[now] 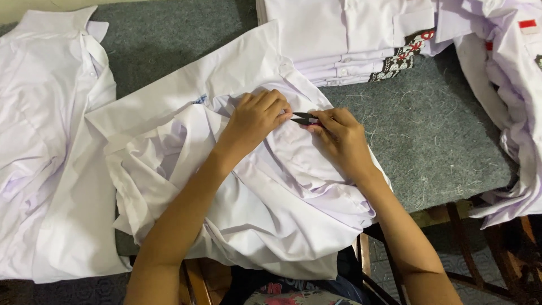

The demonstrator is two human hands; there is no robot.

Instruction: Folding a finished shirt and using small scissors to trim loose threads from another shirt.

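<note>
Shirt [243, 192] on tabletop [429, 135] centre, second shirt [45, 141] left, folded stack [350, 39] far, heap [508, 101] right

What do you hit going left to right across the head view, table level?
Loose white shirt → left hand pinching the middle shirt → thread snips → right hand → bare grey felt table → heaped white shirts at right edge.

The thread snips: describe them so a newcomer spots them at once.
On the grey felt table, find the crumpled white shirt in the middle. At its top edge the right hand pinches small dark thread snips, pointing at the left hand. They are the only dark metal tool among white cloth.
</note>
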